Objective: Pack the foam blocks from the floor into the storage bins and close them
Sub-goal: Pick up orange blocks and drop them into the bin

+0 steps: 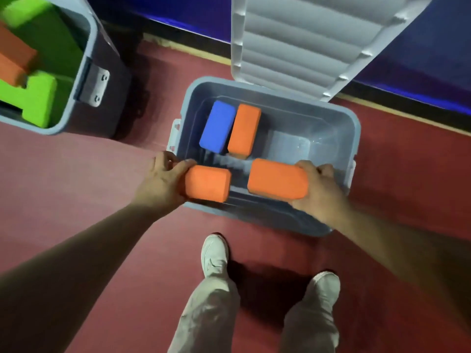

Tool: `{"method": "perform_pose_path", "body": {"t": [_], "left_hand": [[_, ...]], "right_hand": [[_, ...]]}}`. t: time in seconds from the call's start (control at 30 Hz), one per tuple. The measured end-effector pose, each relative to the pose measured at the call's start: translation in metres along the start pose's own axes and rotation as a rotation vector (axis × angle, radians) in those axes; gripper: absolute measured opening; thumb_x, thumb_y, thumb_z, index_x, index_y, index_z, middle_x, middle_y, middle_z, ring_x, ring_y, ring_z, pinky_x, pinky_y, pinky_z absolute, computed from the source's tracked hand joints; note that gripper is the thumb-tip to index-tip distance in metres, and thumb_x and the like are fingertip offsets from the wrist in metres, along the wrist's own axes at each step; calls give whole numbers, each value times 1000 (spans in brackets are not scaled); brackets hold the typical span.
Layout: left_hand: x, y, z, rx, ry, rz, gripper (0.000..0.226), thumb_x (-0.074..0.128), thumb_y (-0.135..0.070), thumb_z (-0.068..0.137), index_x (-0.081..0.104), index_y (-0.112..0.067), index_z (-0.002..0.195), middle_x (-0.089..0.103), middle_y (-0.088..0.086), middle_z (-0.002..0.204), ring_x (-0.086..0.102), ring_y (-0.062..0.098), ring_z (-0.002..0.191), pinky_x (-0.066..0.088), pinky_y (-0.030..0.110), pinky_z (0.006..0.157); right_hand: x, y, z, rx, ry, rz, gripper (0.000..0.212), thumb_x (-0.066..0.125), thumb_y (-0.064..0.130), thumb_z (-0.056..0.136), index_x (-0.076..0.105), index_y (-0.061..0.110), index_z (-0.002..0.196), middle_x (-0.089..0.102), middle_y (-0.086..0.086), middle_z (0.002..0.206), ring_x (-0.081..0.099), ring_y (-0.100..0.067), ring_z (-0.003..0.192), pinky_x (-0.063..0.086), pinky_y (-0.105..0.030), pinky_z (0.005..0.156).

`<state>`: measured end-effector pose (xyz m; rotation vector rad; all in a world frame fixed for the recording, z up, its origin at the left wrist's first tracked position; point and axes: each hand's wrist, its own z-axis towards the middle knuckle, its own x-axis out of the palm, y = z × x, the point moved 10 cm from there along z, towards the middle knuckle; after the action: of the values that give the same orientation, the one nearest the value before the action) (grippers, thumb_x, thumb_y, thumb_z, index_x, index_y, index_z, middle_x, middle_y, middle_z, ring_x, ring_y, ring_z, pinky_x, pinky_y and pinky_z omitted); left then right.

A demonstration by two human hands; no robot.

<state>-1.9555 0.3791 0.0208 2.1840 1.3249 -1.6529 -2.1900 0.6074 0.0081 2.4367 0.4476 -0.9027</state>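
Observation:
An open grey storage bin (354,138) stands on the red floor in front of me, its ribbed lid (300,44) swung up at the back. Inside at the far left lie a blue foam block (218,126) and an orange foam block (244,128) side by side. My left hand (160,182) grips a small orange block (207,183) over the bin's near left edge. My right hand (323,189) grips a larger orange block (277,179) over the bin's near side.
A second grey bin (86,72) stands open at the upper left, holding green blocks (38,98) and orange blocks (15,62). A dark blue wall base (420,72) runs behind the bins. My two shoes (214,253) stand on the floor just in front of the bin.

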Motion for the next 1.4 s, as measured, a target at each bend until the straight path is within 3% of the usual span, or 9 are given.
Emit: {"method": "perform_pose_path", "body": {"t": [0.3,0.43,0.53,0.63,0.77,0.87,1.0,1.23,1.4], "left_hand": [[105,36,53,-96,151,110,94,88,-27,62,39,-34,143,32,11,129,38,33,120,49,50,94],[140,49,56,-125,181,122,88,83,-37,70,38,-31,145,34,11,134,34,33,126,39,48,104],[151,52,52,-135,191,86,84,77,-46,73,39,-28,146,39,9,135,34,32,130,35,46,110],[135,49,50,-192,168,35,80,68,-54,73,43,-23,142,43,9,134,38,32,130,34,45,110],[73,33,52,-306,86,-84,64,67,-43,82,46,-13,134,44,11,127,45,33,122,42,46,99],[-5,3,59,-283,-20,-106,54,67,-37,86,48,-11,130,46,9,125,54,33,110,45,42,88],[-132,-50,67,-139,-154,-95,49,65,-31,88,51,-6,128,48,13,124,52,34,114,45,45,94],[-356,-171,36,-12,-339,-142,44,61,-34,90,52,-7,123,52,13,121,53,34,114,44,44,99],[-469,-256,-51,69,-356,-176,44,58,-40,90,54,-12,124,61,6,121,58,26,111,47,41,96]], "right_hand": [[106,-21,57,14,75,72,83,86,22,66,34,27,132,29,-9,128,59,-29,93,50,-38,89],[140,-37,62,37,74,99,72,82,23,71,38,22,129,29,-4,119,57,-27,97,46,-33,90],[148,-40,60,47,82,113,63,76,23,77,39,20,128,28,-2,118,56,-27,98,44,-28,89],[131,-39,57,91,96,73,59,70,36,81,40,19,129,34,-8,126,53,-28,104,46,-34,92],[59,-18,54,96,19,59,55,64,42,86,46,13,129,38,-10,126,53,-31,111,43,-35,92],[-24,12,44,95,-65,61,55,62,47,87,46,17,131,38,-8,130,52,-29,114,42,-35,92],[-152,70,11,15,-227,124,55,68,42,86,50,11,128,41,-14,130,53,-32,116,40,-33,101],[-377,164,-132,-91,-441,152,56,60,47,89,47,12,131,37,-9,131,56,-29,107,43,-32,94],[-469,189,-268,-51,-555,213,56,57,51,89,47,13,129,37,-8,130,56,-27,96,43,-31,85]]}}
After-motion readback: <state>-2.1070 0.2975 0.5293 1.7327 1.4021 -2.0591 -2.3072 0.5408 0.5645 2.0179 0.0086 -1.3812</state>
